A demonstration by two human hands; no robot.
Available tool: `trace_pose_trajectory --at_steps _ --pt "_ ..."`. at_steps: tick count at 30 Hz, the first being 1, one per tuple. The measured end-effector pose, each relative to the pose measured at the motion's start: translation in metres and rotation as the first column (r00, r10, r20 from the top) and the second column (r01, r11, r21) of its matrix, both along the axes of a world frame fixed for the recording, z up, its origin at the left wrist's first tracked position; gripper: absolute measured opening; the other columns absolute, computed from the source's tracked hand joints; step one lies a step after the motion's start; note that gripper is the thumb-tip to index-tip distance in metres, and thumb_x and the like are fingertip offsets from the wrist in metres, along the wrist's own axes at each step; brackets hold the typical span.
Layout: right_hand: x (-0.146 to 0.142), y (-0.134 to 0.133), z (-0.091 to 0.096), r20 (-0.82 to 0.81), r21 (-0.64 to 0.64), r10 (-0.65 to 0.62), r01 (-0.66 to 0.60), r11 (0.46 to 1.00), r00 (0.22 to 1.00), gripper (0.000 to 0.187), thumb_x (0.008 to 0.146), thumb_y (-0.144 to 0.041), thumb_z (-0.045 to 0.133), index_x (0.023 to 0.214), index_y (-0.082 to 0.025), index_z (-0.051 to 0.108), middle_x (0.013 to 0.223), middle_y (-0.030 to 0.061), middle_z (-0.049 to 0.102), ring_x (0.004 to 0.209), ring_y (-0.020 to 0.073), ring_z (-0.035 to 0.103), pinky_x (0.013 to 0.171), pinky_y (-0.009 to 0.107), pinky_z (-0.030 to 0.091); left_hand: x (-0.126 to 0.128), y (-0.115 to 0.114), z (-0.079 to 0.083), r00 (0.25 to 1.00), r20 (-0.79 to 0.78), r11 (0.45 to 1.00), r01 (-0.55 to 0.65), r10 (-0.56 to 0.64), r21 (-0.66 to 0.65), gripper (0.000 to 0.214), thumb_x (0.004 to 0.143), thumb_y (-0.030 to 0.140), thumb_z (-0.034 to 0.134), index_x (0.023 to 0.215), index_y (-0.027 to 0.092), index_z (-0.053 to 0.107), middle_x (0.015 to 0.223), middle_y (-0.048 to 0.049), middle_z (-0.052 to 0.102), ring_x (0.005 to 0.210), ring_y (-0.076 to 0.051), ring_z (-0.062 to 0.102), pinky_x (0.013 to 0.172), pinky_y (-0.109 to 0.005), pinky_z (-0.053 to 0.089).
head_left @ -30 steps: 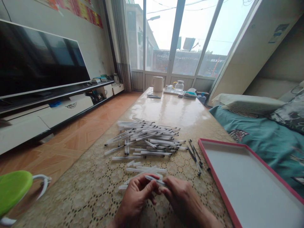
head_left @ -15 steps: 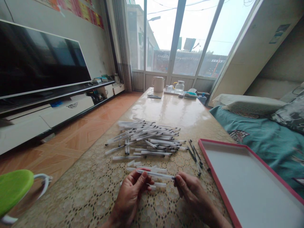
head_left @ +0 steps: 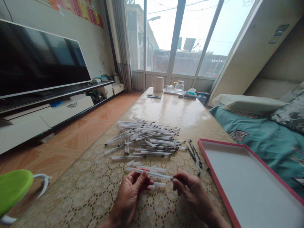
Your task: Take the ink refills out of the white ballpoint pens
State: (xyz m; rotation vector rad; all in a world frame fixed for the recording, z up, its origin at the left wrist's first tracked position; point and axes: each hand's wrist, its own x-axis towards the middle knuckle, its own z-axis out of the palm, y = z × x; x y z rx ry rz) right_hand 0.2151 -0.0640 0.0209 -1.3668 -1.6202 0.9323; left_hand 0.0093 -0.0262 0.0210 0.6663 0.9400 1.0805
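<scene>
Between my two hands a white pen (head_left: 158,174) lies nearly level, just above the table. My left hand (head_left: 133,190) is closed around its left part, thumb on top. At the pen's dark right end, the thumb and forefinger of my right hand (head_left: 190,188) are pinched together. Loose white pen caps (head_left: 159,184) lie beneath and just beyond the held pen. A heap of white pens with dark ends (head_left: 152,134) spreads across the table farther out. Several thin black refills (head_left: 194,153) lie to the right of the heap.
A shallow box with a pink rim (head_left: 215,177) stands at the table's right edge, beside a bed (head_left: 266,136). On the far end of the patterned table (head_left: 95,190) are a pitcher (head_left: 158,84) and a glass jug (head_left: 180,86). A green stool (head_left: 15,190) is at left.
My right hand has shifted slightly left along the pen, and less of the dark end shows. My left hand stays almost where it was.
</scene>
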Motion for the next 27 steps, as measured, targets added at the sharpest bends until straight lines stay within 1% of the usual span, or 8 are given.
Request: trace_pose_trajectory --at_steps 4,6,8,10,15,20,24,27 --pt "-0.001 0.0 0.001 0.034 0.022 -0.053 0.053 0.998 0.998 0.019 0.085 -0.035 0.054 0.09 -0.017 0.057 0.069 -0.0001 0.059 0.06 0.0125 0.053 0.056 0.02 0.04 0.001 0.001 0.002 1.0 -0.005 0.999 -0.022 0.022 -0.023 0.031 0.06 0.034 0.079 0.079 0.013 0.067 0.061 -0.0018 0.067 0.057 -0.014 0.064 0.052 -0.021 0.05" --pt "-0.001 0.001 -0.001 0.082 0.019 -0.038 0.037 0.999 0.996 0.023 0.088 -0.037 0.047 0.081 -0.018 0.057 0.064 -0.0005 0.057 0.057 0.012 0.052 0.053 0.02 0.038 0.001 0.001 0.003 1.0 -0.001 0.999 -0.026 0.026 -0.026 0.031 0.059 0.034 0.08 0.078 0.013 0.067 0.061 -0.0018 0.067 0.057 -0.014 0.064 0.052 -0.02 0.05" --pt "-0.001 0.002 -0.004 0.129 0.046 -0.021 0.015 0.999 0.991 0.037 0.093 -0.038 0.037 0.068 -0.018 0.054 0.058 -0.0008 0.055 0.053 0.0111 0.05 0.052 0.02 0.036 0.002 0.0 0.004 1.0 -0.004 1.0 -0.022 0.022 -0.021 0.031 0.059 0.034 0.08 0.078 0.013 0.067 0.061 -0.0019 0.067 0.057 -0.014 0.064 0.052 -0.02 0.05" --pt "0.0 0.003 -0.007 0.148 0.081 -0.021 0.009 0.997 0.989 0.041 0.094 -0.038 0.033 0.064 -0.018 0.052 0.055 -0.001 0.054 0.052 0.011 0.052 0.054 0.021 0.037 0.002 0.0 0.005 1.0 -0.011 1.0 -0.016 0.016 -0.015 0.031 0.059 0.034 0.08 0.078 0.013 0.068 0.06 -0.0019 0.067 0.056 -0.014 0.064 0.052 -0.021 0.05" --pt "-0.001 0.001 -0.007 0.109 0.049 -0.021 0.016 0.999 0.994 0.035 0.092 -0.039 0.039 0.068 -0.018 0.053 0.058 -0.0009 0.056 0.05 0.0104 0.05 0.051 0.02 0.037 0.001 0.001 0.002 1.0 -0.012 1.0 -0.004 0.004 -0.001 0.028 0.061 0.032 0.078 0.078 0.013 0.068 0.062 -0.0017 0.067 0.057 -0.014 0.064 0.052 -0.02 0.05" --pt "0.0 0.001 -0.006 0.078 0.04 -0.069 0.066 0.997 0.995 0.025 0.088 -0.041 0.048 0.086 -0.017 0.057 0.068 0.001 0.059 0.057 0.0123 0.052 0.053 0.02 0.039 0.001 0.001 0.002 1.0 -0.015 1.0 -0.002 0.002 0.005 0.027 0.063 0.032 0.077 0.08 0.013 0.068 0.062 -0.0019 0.068 0.058 -0.014 0.064 0.053 -0.02 0.05" --pt "0.0 0.003 -0.009 0.174 0.092 -0.056 0.04 0.995 0.983 0.04 0.093 -0.038 0.035 0.065 -0.018 0.054 0.056 -0.0008 0.053 0.051 0.011 0.048 0.052 0.021 0.036 0.002 0.001 0.004 1.0 -0.025 1.0 -0.008 0.008 -0.003 0.029 0.061 0.033 0.078 0.078 0.012 0.068 0.061 -0.0024 0.068 0.057 -0.014 0.064 0.052 -0.02 0.05" --pt "0.001 0.004 -0.009 0.176 0.121 -0.045 0.024 0.992 0.983 0.039 0.093 -0.037 0.035 0.064 -0.018 0.052 0.055 -0.0013 0.053 0.05 0.0107 0.049 0.053 0.021 0.036 0.002 0.0 0.004 1.0 -0.026 1.0 -0.005 0.005 0.009 0.027 0.063 0.032 0.077 0.078 0.013 0.067 0.061 -0.002 0.067 0.057 -0.014 0.064 0.052 -0.021 0.05"
